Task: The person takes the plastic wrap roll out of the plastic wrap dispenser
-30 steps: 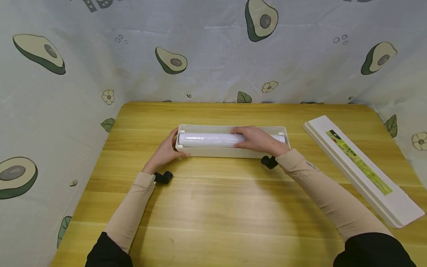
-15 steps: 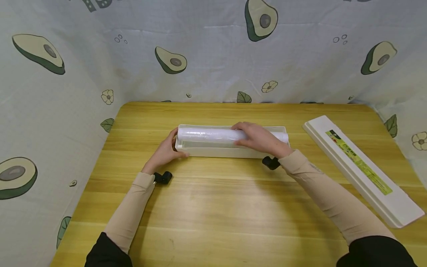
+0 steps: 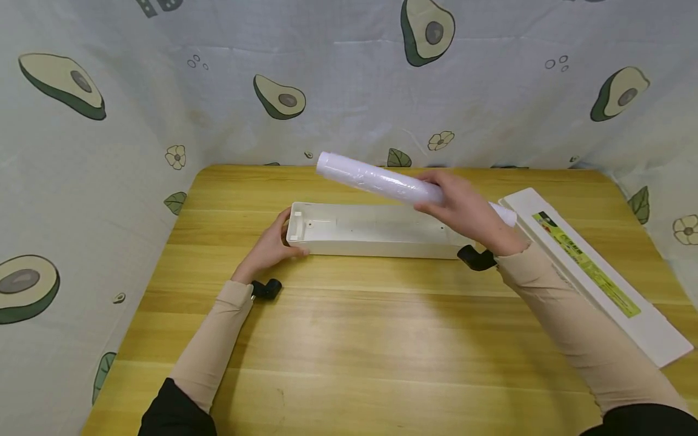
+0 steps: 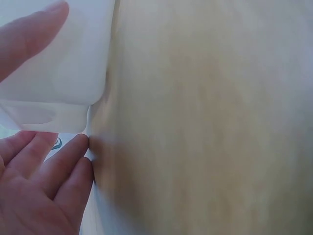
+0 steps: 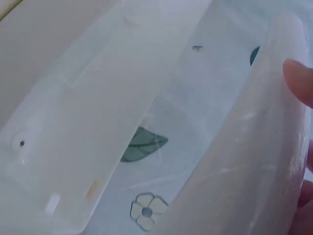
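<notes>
A roll of cling film (image 3: 371,177), white and shiny, is raised over the long white plastic box (image 3: 376,248). My right hand (image 3: 465,209) grips the roll right of its middle, and its left end points up and back. In the right wrist view the roll (image 5: 239,166) runs beside the open box (image 5: 112,83), with my thumb (image 5: 299,81) on it. The box lies on the table, its inside bare apart from small fittings. My left hand (image 3: 268,245) holds the box's left end, thumb on the front wall, fingers round the end, as the left wrist view shows.
A long white lid (image 3: 578,254) with a green and yellow label lies slanted on the right of the wooden table (image 3: 349,339), partly behind my right arm. An avocado-print cloth (image 3: 349,54) hangs behind the table and along its sides.
My right hand has lifted the roll of cling film out of the box, carrying it up and rightward and tilting it. The left hand and box have stayed in place.
</notes>
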Action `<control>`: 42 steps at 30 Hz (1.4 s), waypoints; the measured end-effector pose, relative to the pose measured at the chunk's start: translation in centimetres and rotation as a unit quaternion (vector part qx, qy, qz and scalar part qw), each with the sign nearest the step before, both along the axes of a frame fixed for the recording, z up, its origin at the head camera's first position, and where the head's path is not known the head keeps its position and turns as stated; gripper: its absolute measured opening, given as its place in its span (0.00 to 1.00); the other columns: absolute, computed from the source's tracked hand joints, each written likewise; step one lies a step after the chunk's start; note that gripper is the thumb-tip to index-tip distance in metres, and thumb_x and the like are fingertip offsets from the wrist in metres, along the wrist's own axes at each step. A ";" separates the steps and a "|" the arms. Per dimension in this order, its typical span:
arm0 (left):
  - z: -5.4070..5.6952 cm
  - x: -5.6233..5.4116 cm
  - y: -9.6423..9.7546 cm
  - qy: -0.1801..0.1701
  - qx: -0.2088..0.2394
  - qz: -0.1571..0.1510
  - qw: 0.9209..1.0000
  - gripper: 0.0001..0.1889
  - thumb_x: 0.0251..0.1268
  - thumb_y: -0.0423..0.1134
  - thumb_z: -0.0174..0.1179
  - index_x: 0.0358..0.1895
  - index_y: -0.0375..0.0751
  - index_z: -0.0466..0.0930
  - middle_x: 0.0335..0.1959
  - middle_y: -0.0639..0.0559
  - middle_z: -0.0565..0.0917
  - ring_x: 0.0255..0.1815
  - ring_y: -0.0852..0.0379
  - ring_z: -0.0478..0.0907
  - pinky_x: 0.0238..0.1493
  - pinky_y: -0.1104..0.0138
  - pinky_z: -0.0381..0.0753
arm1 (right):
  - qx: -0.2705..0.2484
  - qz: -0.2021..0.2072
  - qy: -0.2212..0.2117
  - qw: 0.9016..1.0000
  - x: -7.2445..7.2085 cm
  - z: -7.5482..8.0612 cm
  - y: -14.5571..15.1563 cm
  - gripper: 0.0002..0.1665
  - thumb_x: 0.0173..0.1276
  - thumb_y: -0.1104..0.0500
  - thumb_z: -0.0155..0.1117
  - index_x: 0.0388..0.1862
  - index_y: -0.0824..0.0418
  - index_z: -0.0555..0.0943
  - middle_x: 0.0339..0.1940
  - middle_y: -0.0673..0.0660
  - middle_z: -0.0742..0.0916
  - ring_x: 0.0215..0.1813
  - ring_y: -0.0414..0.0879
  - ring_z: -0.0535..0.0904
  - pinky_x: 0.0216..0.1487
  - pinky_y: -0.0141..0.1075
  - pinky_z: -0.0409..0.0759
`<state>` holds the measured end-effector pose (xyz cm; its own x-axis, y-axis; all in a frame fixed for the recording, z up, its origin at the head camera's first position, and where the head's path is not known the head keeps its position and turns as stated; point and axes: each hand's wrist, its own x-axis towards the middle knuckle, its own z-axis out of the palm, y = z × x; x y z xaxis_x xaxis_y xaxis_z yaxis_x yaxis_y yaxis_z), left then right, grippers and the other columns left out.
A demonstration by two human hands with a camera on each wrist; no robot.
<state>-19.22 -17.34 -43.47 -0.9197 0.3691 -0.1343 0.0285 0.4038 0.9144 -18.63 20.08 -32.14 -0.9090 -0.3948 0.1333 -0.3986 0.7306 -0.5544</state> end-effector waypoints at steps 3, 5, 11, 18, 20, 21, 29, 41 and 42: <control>0.0 0.0 0.0 0.000 0.003 0.001 1.000 0.56 0.49 0.33 0.74 0.77 0.44 0.42 0.70 0.38 0.62 0.65 0.43 0.65 0.63 0.50 0.61 | -0.020 -0.033 0.003 0.999 0.6 0.4 1.4 0.29 0.65 0.60 0.67 0.62 0.69 0.70 0.56 0.67 0.77 0.50 0.60 0.73 0.49 0.55 0.69; 0.0 0.0 0.0 0.001 0.002 0.000 1.000 0.56 0.50 0.33 0.74 0.77 0.44 0.42 0.70 0.38 0.62 0.65 0.43 0.65 0.63 0.50 0.62 | -0.027 -0.063 0.000 0.998 1.1 0.5 2.4 0.30 0.66 0.58 0.66 0.62 0.69 0.69 0.57 0.68 0.77 0.51 0.61 0.72 0.50 0.56 0.69; 0.2 0.1 0.0 0.003 -0.006 -0.001 1.000 0.56 0.49 0.33 0.74 0.77 0.44 0.42 0.70 0.38 0.63 0.64 0.44 0.66 0.62 0.51 0.64 | -0.040 -0.145 -0.001 0.989 2.6 0.0 5.2 0.33 0.67 0.54 0.64 0.63 0.71 0.67 0.56 0.73 0.75 0.52 0.65 0.71 0.46 0.59 0.67; 0.2 0.1 0.0 0.003 -0.006 -0.002 1.000 0.56 0.49 0.33 0.74 0.77 0.43 0.41 0.70 0.38 0.63 0.63 0.45 0.67 0.61 0.52 0.64 | -0.027 -0.221 -0.021 0.975 3.8 -1.0 7.8 0.34 0.69 0.53 0.62 0.63 0.74 0.64 0.55 0.75 0.74 0.50 0.68 0.69 0.46 0.61 0.67; 0.2 0.1 0.0 0.004 -0.007 -0.003 1.000 0.56 0.49 0.33 0.74 0.77 0.43 0.42 0.70 0.38 0.64 0.63 0.44 0.67 0.61 0.51 0.64 | -0.023 -0.234 -0.029 0.972 4.1 -1.3 8.3 0.34 0.69 0.53 0.62 0.63 0.74 0.64 0.54 0.76 0.73 0.50 0.68 0.69 0.46 0.61 0.67; 0.2 0.1 0.0 0.005 -0.008 -0.003 1.000 0.56 0.49 0.33 0.74 0.77 0.43 0.42 0.69 0.38 0.64 0.63 0.44 0.67 0.61 0.51 0.64 | -0.022 -0.239 -0.032 0.970 4.2 -1.4 8.6 0.34 0.69 0.52 0.61 0.63 0.75 0.64 0.54 0.76 0.74 0.50 0.68 0.69 0.46 0.60 0.68; 0.2 0.2 0.1 0.008 -0.010 -0.004 1.000 0.56 0.49 0.34 0.74 0.77 0.43 0.42 0.68 0.37 0.66 0.62 0.43 0.68 0.60 0.50 0.65 | -0.003 -0.254 -0.033 0.967 5.6 -3.5 10.2 0.32 0.70 0.53 0.60 0.61 0.75 0.64 0.49 0.76 0.76 0.44 0.65 0.72 0.37 0.50 0.69; 1.3 0.5 0.3 0.000 -0.012 -0.002 1.000 0.55 0.50 0.31 0.73 0.76 0.40 0.41 0.67 0.34 0.66 0.62 0.41 0.68 0.61 0.50 0.64 | 0.016 -0.255 -0.056 0.965 6.1 -6.5 11.1 0.32 0.70 0.55 0.60 0.60 0.78 0.63 0.48 0.80 0.74 0.46 0.68 0.71 0.44 0.58 0.68; 0.8 0.3 0.2 0.000 -0.011 0.000 1.000 0.56 0.49 0.32 0.73 0.77 0.42 0.42 0.67 0.35 0.66 0.62 0.42 0.68 0.60 0.50 0.64 | 0.016 -0.255 -0.058 0.965 6.2 -6.6 11.1 0.33 0.70 0.54 0.60 0.60 0.78 0.63 0.49 0.80 0.74 0.47 0.68 0.70 0.44 0.58 0.68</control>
<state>-18.87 -17.13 -42.67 -0.9200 0.3654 -0.1420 0.0286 0.4239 0.9052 -12.46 31.19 -38.79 -0.9944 0.1050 0.0135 0.0805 0.8326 -0.5480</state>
